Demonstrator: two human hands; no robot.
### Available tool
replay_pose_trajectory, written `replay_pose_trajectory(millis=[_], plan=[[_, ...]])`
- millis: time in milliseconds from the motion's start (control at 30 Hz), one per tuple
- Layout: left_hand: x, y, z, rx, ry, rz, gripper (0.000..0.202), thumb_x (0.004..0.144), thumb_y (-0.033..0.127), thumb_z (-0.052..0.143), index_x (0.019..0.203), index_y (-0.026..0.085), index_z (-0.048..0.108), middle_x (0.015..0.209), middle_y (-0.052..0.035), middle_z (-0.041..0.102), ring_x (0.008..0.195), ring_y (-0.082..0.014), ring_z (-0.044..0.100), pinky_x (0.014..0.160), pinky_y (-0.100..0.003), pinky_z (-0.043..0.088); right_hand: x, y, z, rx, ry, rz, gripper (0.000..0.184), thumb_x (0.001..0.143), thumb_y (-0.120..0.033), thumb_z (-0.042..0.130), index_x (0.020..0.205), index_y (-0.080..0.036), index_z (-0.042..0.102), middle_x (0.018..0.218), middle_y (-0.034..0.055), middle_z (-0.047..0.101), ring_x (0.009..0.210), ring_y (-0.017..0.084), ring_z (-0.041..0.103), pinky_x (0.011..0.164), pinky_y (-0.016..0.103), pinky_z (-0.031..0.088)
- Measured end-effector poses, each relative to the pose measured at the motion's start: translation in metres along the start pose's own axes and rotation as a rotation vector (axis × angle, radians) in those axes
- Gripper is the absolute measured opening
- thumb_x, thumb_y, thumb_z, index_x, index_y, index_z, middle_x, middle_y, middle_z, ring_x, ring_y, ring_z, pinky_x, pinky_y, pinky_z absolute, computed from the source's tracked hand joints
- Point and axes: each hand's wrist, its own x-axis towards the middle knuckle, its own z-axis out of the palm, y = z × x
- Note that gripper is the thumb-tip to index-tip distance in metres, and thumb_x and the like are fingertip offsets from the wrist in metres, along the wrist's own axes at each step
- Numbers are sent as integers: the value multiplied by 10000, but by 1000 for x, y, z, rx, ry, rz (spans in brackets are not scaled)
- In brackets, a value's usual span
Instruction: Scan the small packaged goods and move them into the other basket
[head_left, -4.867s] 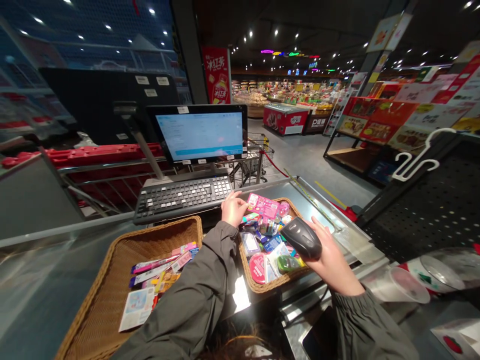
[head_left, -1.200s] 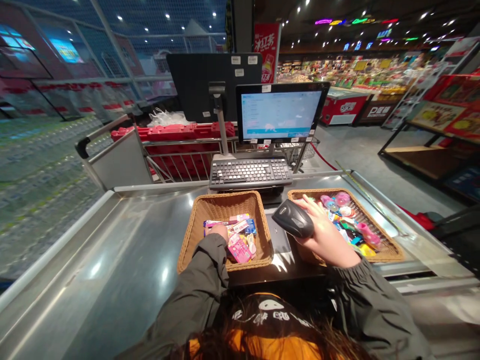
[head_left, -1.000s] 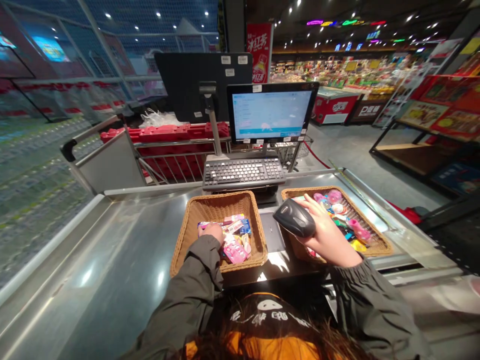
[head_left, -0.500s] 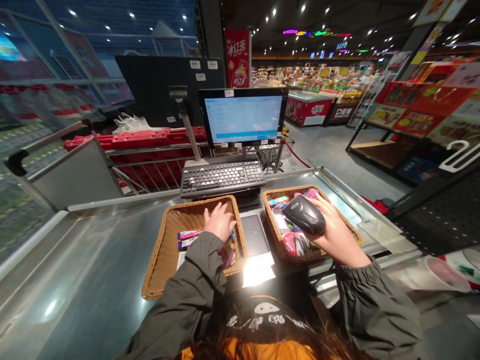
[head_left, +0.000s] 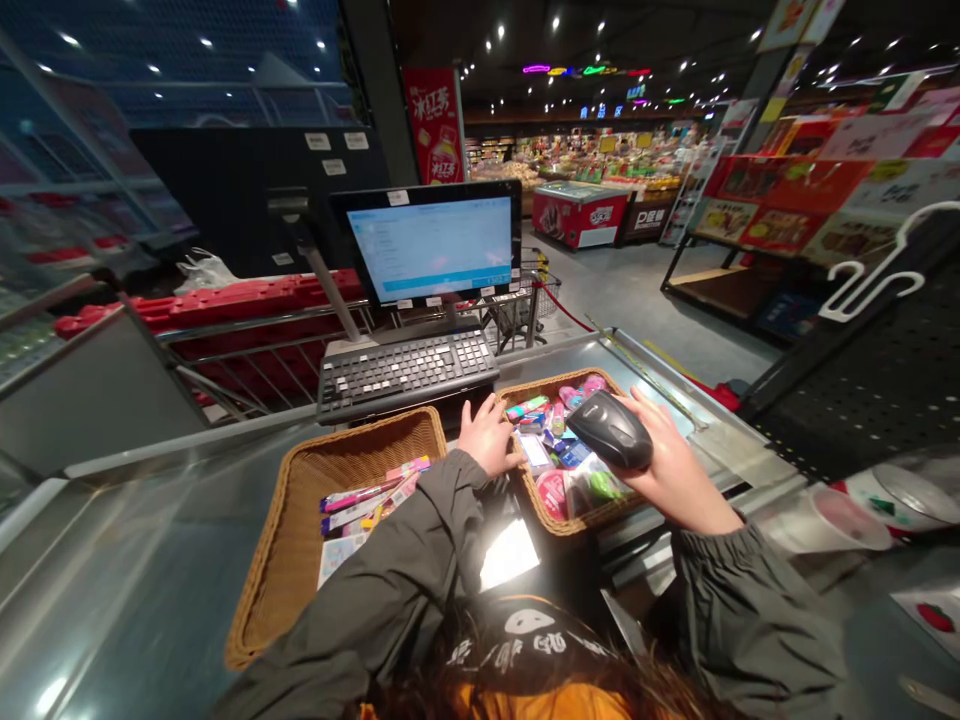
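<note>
In my right hand (head_left: pixel 671 470) is a black handheld barcode scanner (head_left: pixel 611 430), raised over the right wicker basket (head_left: pixel 551 522). Small colourful packages (head_left: pixel 551 490) fill that basket. My left hand (head_left: pixel 489 436) is at this basket's left rim, fingers spread, with nothing seen in it; whether it touches the rim I cannot tell. Left of it stands a larger wicker basket (head_left: pixel 259 560), where slim packs (head_left: pixel 360 500) and a pale flat box (head_left: pixel 339 556) lie. My left sleeve covers part of this basket.
Behind the baskets are a keyboard (head_left: pixel 409 368) and a lit monitor (head_left: pixel 435 250), with a second screen's dark back (head_left: pixel 232 195) to the left. Both baskets rest on a metal counter (head_left: pixel 150 560). White cups (head_left: pixel 847 515) and a white hanger (head_left: pixel 881 270) are at the right.
My left hand has moved right, out of the left basket to the right basket's edge. The scanner stays in my right hand. The view has turned a little to the right.
</note>
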Motion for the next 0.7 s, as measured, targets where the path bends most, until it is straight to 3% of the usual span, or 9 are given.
replay_pose_trajectory(millis=[167,467,700], plan=[[29,15,23,58,-125,30,754,635,713,671,1136,150,677,1546,-188,329,1460,-380,187,1140,-671,105,-4,8,-6,-14,13,24,526,799,-298,601,1304,-211,484,1398,147,508,1424,385,300,1127,640,257],[63,32,38,205,-353,-41,770,577,651,719,1181,174,674,1565,-178,296,1479,-402,80,1145,-648,-3,-2,18,-5,-21,-56,106,546,802,-285,574,1332,-201,473,1428,147,481,1441,388,263,1134,667,202],[74,39,56,237,-383,-70,774,606,588,747,1222,126,665,1582,-198,217,1475,-432,-4,1137,-648,-70,2,23,-3,-21,-62,110,525,803,-306,581,1312,-206,500,1424,144,486,1443,381,264,1140,648,208]])
